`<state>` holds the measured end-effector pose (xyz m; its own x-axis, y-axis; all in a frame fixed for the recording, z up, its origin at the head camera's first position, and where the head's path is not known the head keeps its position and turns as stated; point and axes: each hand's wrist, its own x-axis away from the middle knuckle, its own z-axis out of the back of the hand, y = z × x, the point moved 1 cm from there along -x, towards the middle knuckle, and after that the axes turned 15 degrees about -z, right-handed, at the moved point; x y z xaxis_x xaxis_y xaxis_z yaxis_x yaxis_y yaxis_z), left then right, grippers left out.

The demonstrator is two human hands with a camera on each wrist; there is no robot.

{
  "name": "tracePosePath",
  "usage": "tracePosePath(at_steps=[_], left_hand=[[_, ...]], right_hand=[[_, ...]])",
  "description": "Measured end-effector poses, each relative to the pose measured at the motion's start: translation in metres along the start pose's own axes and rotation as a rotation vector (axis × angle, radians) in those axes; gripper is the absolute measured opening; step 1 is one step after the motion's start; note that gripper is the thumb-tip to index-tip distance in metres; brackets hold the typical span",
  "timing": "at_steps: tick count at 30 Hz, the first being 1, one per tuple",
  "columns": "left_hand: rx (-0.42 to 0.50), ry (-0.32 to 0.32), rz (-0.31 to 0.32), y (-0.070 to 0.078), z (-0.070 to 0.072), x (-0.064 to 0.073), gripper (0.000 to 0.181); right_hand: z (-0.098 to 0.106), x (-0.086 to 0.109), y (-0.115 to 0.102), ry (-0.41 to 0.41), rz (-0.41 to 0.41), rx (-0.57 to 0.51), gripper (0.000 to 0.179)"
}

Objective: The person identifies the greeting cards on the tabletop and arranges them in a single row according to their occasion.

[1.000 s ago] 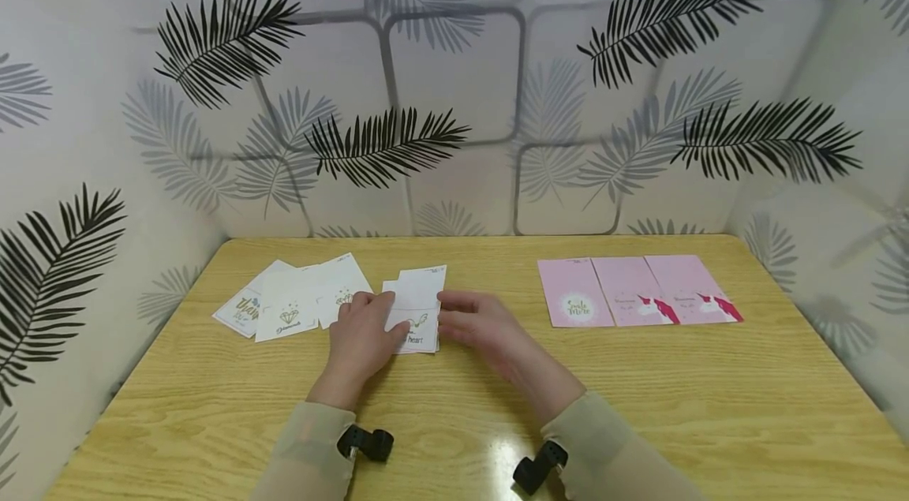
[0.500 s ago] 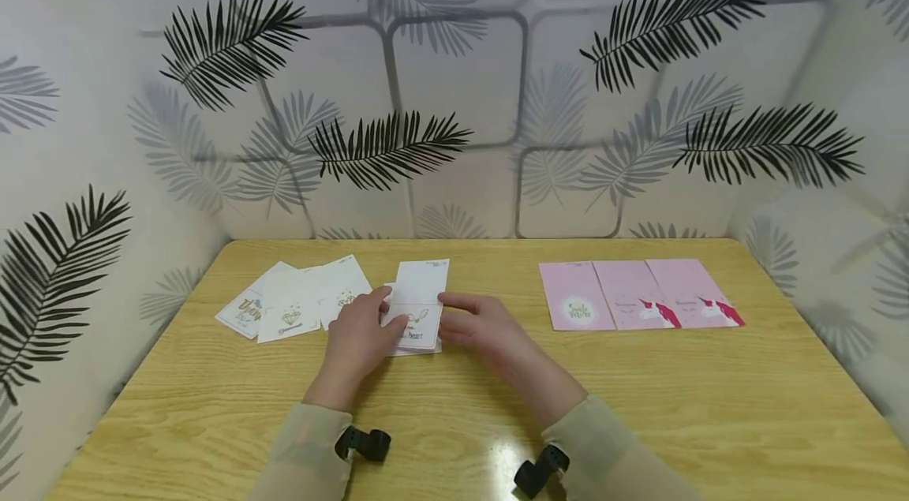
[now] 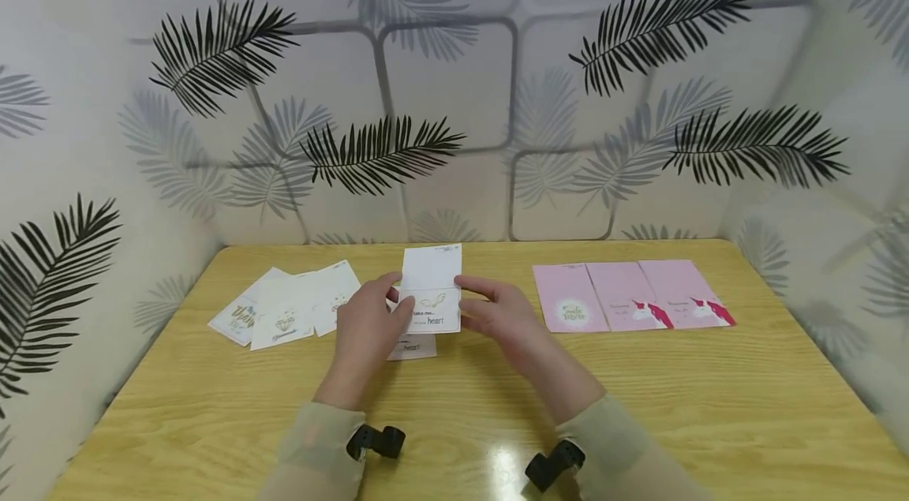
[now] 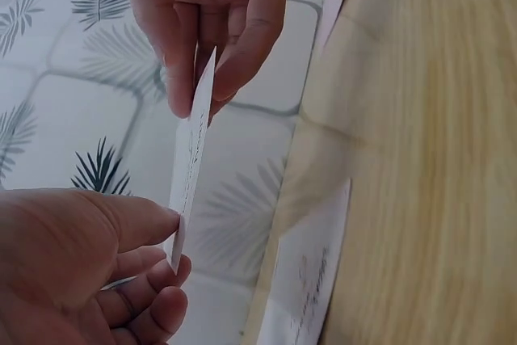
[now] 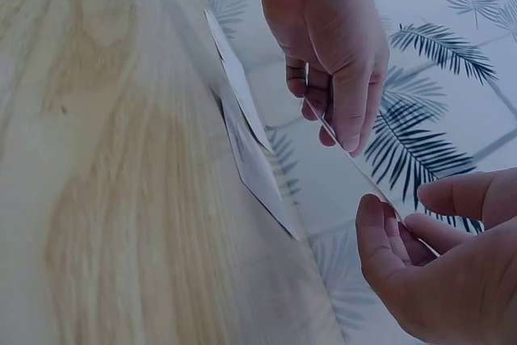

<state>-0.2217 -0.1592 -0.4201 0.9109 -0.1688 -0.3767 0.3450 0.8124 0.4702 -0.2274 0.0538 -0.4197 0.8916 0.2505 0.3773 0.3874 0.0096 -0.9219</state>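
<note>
A white folded-out card (image 3: pixel 432 268) with gold wings and the words "take me... heart" is raised above the table in the head view. My left hand (image 3: pixel 372 327) pinches its left edge between thumb and fingers. At the opposite edge, my right hand (image 3: pixel 507 323) holds the card between its fingertips. Seen nearly edge-on in the left wrist view, the card (image 4: pixel 191 159) spans both hands. Another card (image 3: pixel 413 348) with similar lettering lies on the table below, partly hidden by the raised one and my left hand.
Overlapping white cards lie at the left: a "Thank you" card (image 3: pixel 237 319) and two diamond cards, one nearer (image 3: pixel 284 312), one farther right (image 3: pixel 338 296). A row of pink cards (image 3: pixel 625 296) lies at the right. Patterned wall panels (image 3: pixel 454 91) stand behind the wooden table (image 3: pixel 469 414).
Both hands have lifted the wings card off the other card and tilted it upward, shifting slightly right. The card beneath now shows more of its lower part. The side cards stay put.
</note>
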Motion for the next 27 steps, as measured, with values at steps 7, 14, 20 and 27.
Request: tracePosePath(at_steps=[7, 14, 20, 27], left_hand=[[0.040, 0.025, -0.032, 0.025, -0.008, -0.012, 0.043], [0.058, 0.044, -0.081, 0.046, -0.020, -0.024, 0.041], [0.073, 0.048, -0.103, 0.061, -0.032, -0.030, 0.040], [0.132, 0.035, -0.076, 0.073, -0.044, -0.031, 0.042]], right_hand=[[0.025, 0.006, -0.005, 0.076, 0.022, 0.063, 0.053], [0.048, 0.016, -0.009, 0.155, 0.048, 0.107, 0.056], [0.066, 0.020, -0.009, 0.199, 0.052, 0.115, 0.059], [0.084, 0.024, -0.009, 0.250, 0.058, 0.154, 0.063]])
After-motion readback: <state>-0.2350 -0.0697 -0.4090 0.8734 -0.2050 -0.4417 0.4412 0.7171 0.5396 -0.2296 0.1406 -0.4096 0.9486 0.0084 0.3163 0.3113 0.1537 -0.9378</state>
